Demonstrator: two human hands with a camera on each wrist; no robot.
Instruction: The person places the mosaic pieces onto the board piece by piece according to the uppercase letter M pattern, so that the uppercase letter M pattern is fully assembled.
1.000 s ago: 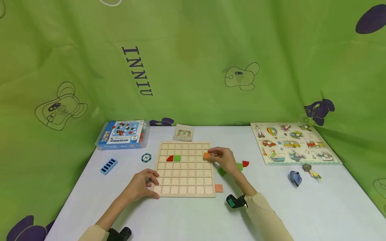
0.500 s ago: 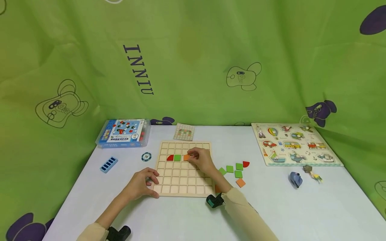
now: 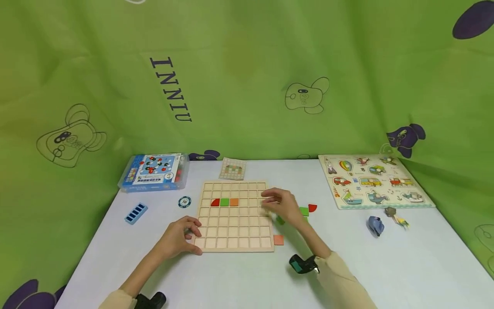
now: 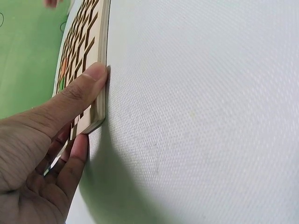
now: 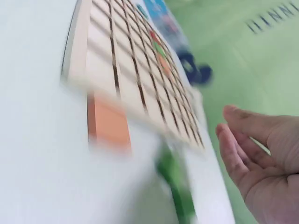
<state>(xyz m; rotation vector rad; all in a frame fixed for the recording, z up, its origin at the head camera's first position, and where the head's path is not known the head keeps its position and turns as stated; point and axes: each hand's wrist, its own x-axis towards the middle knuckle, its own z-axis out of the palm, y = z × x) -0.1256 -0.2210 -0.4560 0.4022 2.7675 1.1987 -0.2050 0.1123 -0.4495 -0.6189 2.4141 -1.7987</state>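
Observation:
A wooden grid board (image 3: 233,252) lies on the table. One of its upper rows holds a red quarter-circle tile (image 3: 215,202), a green square tile (image 3: 224,202) and an orange square tile (image 3: 234,202), side by side. My left hand (image 3: 176,237) grips the board's near left corner, thumb (image 4: 93,72) against the front edge and fingers round the side. Over the board's right edge is my right hand (image 3: 283,207); in the right wrist view its fingers (image 5: 229,147) hold nothing. Loose green tiles (image 3: 304,211) beside it are partly hidden by this hand and arm.
An orange tile (image 3: 278,240) lies against the board's right edge, and a red quarter-circle (image 3: 312,208) farther right. Behind the board is a pattern card (image 3: 233,168). Around stand a plastic box (image 3: 154,172), a poker chip (image 3: 184,202), a blue block (image 3: 136,213) and a picture puzzle (image 3: 376,182).
My right hand carried an orange tile left across the board and let it go beside the green one, then moved back right. My left hand has stayed at the corner.

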